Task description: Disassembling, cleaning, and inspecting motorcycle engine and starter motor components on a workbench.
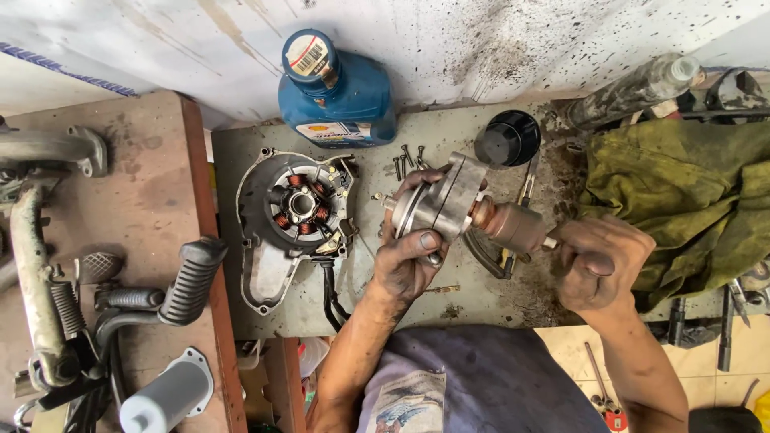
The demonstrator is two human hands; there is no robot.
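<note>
Grimy and oil-stained, the grey bench top [449, 301] runs under a speckled white wall, and the work goes on just above its middle. Left hand [405, 256] has its fingers wrapped shut around a round metal flywheel [439, 204], thumb pressed on the near rim, fingertips curled over the far edge. Right hand [597, 265] is closed in a fist around the handle end of a brownish cylindrical tool [507, 226], which is seated against the flywheel's face. Flywheel and tool lie on one long axis, running from upper left down to lower right, so the flywheel sits to the left of the right fist and directly in the left palm; the left hand is the nearer one to it.

Just left of the hands an engine side cover [293, 216] with copper coils lies flat on the bench. Beyond them a few loose bolts [407, 160] lie beside a black funnel [508, 138], and a blue oil bottle [337, 88] rests against the wall. An olive rag [682, 184] is bunched to the right. Footpegs [188, 281] and other metal parts sit on the brown table at far left.
</note>
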